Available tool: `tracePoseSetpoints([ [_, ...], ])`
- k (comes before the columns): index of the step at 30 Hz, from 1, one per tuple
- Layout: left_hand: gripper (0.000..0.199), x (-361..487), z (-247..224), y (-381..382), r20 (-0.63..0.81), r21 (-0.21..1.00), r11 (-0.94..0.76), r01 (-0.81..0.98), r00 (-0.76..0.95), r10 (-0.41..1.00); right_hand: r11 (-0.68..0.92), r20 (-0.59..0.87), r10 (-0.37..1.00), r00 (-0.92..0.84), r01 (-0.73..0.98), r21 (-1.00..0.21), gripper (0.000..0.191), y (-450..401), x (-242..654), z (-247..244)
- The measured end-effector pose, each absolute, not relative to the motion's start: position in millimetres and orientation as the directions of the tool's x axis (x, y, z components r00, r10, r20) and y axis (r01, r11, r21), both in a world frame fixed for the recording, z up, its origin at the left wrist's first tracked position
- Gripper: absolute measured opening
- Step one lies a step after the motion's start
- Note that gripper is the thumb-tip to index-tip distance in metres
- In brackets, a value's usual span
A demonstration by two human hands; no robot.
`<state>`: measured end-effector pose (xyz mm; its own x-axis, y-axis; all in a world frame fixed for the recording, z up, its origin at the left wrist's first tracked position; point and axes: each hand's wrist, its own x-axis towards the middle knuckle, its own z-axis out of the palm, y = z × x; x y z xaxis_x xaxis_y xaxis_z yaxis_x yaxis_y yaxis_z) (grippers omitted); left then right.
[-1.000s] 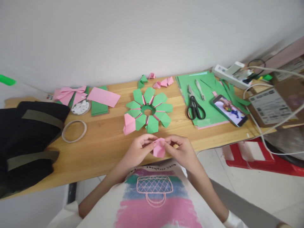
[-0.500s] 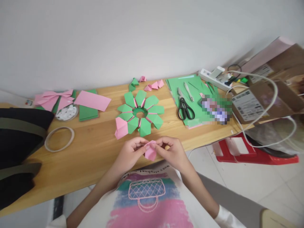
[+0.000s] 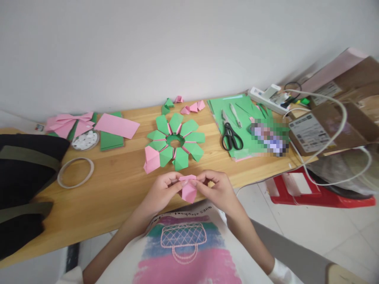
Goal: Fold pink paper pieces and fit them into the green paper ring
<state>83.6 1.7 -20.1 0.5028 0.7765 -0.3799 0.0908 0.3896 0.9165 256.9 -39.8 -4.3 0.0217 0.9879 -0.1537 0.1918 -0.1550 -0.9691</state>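
Between both hands, over the table's front edge, is a small folded piece of pink paper [image 3: 188,192]. My left hand [image 3: 166,189] pinches its left side, thumb on top. On the right side my right hand [image 3: 213,188] grips it the same way, fingers curled behind. Just beyond the hands lies a ring of folded green paper petals [image 3: 188,142] with pink edges showing between them. One pink folded petal [image 3: 151,159] sits at the ring's near left. Behind the ring are small folded pink pieces [image 3: 193,107] and green pieces [image 3: 167,105].
Black-handled scissors [image 3: 232,137] and a cutter [image 3: 236,115] lie on green paper sheets [image 3: 217,105] to the right. A power strip [image 3: 268,99] and cardboard box [image 3: 316,132] stand farther right. At left are a tape roll [image 3: 60,177], pink paper [image 3: 117,125] and a black bag [image 3: 26,165].
The pink paper between my hands shows a flatter, wider top edge now and sits slightly lower. Both hands keep their hold, having shifted very little.
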Motion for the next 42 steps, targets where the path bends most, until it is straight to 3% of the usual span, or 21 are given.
tracePoseSetpoints([
  [28,0.041,86.2,-18.9,1.1,-0.419,0.891,0.449,0.07,0.509,0.752,-0.131,-0.133,0.991,0.005,0.204,-0.97,0.024,-40.4,259.5,-4.9],
  [42,0.031,86.7,-18.9,0.2,-0.419,0.89,0.454,0.051,0.485,0.767,-0.11,-0.111,0.994,0.008,0.223,-0.969,0.024,-42.4,260.6,-8.2],
])
